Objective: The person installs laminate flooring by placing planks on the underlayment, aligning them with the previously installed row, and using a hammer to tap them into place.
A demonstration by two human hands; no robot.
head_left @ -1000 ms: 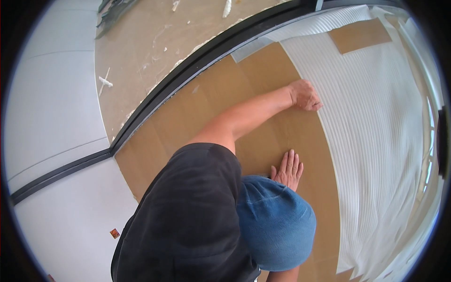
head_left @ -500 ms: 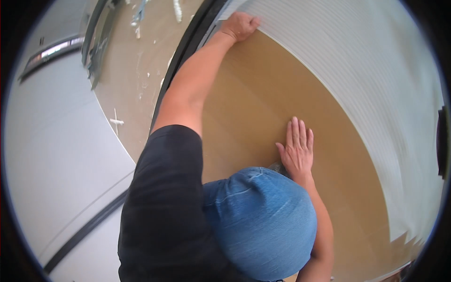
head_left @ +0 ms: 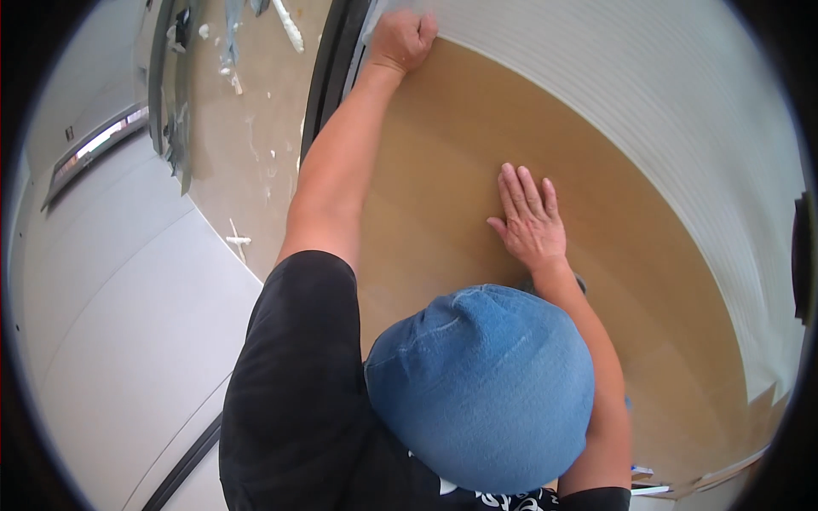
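My left hand (head_left: 402, 41) is closed at the top, its fingers curled in at the edge of a whitish, ribbed translucent sheet (head_left: 630, 77), beside a dark frame strip (head_left: 331, 72). The held part of the sheet is mostly hidden behind the fist. Flat on a smooth brown panel (head_left: 443, 128) lies my right hand (head_left: 530, 223), fingers stretched out and thumb apart, holding nothing. The sheet borders the brown panel along a long curved edge running from the left hand down to the lower right.
A rounded blue denim shape (head_left: 481, 387) fills the lower middle between my arms, hiding part of the panel. Left of the frame, another tan surface (head_left: 247, 128) carries white foam-like smears and strips. Pale wall-like panels (head_left: 136, 324) stand farther left.
My right hand has slid farther up the brown panel, still flat. The left hand stays closed near the frame, appearing slightly farther left as the view shifts.
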